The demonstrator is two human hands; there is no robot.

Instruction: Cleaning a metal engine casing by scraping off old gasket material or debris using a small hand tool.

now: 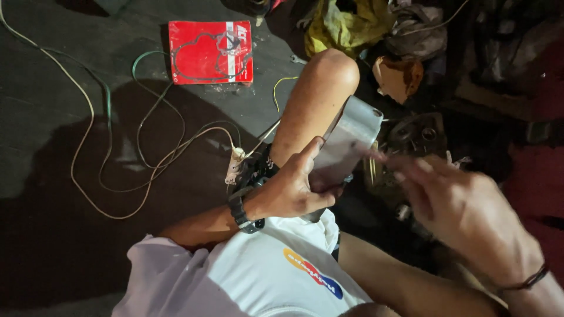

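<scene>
Dull grey curved metal casing gripped in closed left hand against raised knee, right hand blurred beside it, fingers loosely open, red flat gasket packet laid on dark floor among wires.

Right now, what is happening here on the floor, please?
A person sits on the dark floor and holds a grey metal part in the left hand, against the raised knee. The right hand is blurred beside the part, its fingers near the edge; whether it touches cannot be told. A red flat packet and loose wires lie on the floor.
</scene>
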